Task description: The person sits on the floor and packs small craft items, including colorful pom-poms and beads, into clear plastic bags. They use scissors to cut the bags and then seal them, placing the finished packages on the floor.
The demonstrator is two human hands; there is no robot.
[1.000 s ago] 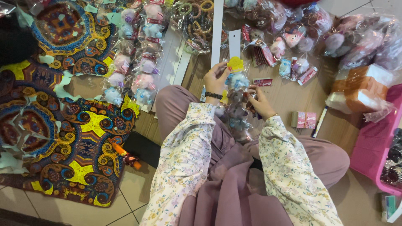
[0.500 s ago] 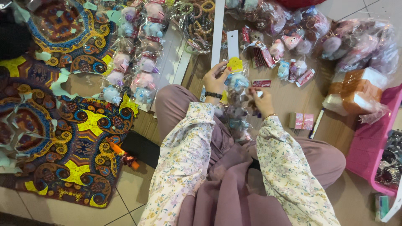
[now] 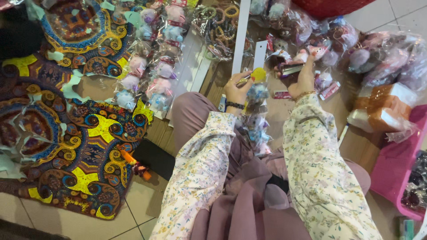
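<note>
Left hand (image 3: 237,89) is pinching a crinkly clear bag with a small blue plush (image 3: 257,92) under a yellow tag, dead centre; right hand (image 3: 302,79) is gripping a dark stapler-like tool (image 3: 290,69) at one o'clock. Bagged plush toys (image 3: 151,71) are lining up at eleven o'clock, loose ones (image 3: 382,58) heaping at two.

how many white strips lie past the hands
2: a long white strip running up toward the top edge, and a shorter strip just right of it. Bags may hide more.
</note>
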